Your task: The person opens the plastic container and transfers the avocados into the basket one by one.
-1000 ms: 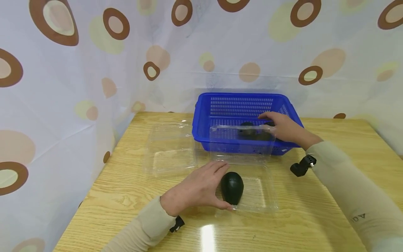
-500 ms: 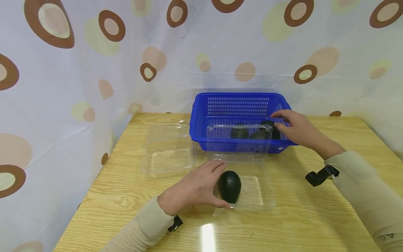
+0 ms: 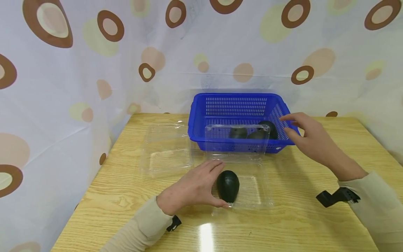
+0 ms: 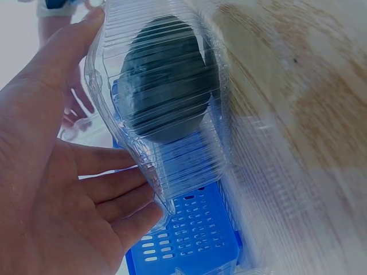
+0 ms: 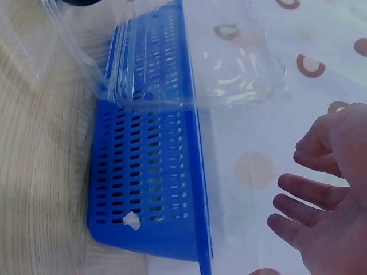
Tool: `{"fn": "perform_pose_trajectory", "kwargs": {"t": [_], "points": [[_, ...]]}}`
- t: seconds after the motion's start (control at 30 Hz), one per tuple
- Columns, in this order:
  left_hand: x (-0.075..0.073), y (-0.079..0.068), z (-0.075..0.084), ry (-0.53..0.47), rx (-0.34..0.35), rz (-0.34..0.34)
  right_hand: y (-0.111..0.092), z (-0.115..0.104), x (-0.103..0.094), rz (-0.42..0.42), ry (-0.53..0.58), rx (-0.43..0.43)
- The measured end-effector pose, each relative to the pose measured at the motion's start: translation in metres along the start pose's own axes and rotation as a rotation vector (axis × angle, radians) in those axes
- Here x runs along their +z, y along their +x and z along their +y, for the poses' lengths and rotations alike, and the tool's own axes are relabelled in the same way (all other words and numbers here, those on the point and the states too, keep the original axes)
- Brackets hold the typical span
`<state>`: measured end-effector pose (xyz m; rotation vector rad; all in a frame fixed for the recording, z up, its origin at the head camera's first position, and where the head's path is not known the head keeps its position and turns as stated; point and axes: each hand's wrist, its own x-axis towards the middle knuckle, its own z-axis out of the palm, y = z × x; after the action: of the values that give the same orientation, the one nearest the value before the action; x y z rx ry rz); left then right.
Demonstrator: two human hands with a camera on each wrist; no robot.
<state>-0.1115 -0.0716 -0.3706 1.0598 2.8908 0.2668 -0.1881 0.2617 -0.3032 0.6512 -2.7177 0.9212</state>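
A dark green avocado (image 3: 228,186) lies in the left half of a clear plastic clamshell container (image 3: 253,192), whose lid (image 3: 234,148) stands raised at the back. My left hand (image 3: 195,185) spans the container's left side, thumb at the front edge and fingers toward the back. Through the ribbed wall, the left wrist view shows that avocado (image 4: 166,80) and the hand gripping the rim. By the right rim of a blue basket (image 3: 236,95), my right hand (image 3: 311,140) hovers with fingers spread and nothing in them. Behind the lid, 3 dark avocados (image 3: 269,128) lie in the basket.
Left of the container, a second clear clamshell (image 3: 170,159) lies open on the wooden table (image 3: 283,217). A patterned curtain (image 3: 176,87) hangs behind and to the left. The raised lid overlaps the basket's front wall in the head view.
The right hand has moved right, from over the avocados in the basket to its right rim, holding nothing. The left hand stays on the container.
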Motion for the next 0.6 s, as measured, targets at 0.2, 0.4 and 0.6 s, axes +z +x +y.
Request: {"fn": "perform_pose_trajectory", "kwargs": {"t": [0.2, 0.4, 0.6], "points": [[0.0, -0.001, -0.001, -0.014, 0.011, 0.027, -0.012, -0.013, -0.004, 0.042, -0.019, -0.045], [0.001, -0.001, -0.001, -0.027, 0.009, 0.026, -0.02, -0.024, -0.005, 0.089, -0.056, -0.131], [0.0, -0.001, 0.0, -0.023, 0.014, 0.027, -0.03, -0.039, -0.003, 0.12, -0.057, -0.192]]}}
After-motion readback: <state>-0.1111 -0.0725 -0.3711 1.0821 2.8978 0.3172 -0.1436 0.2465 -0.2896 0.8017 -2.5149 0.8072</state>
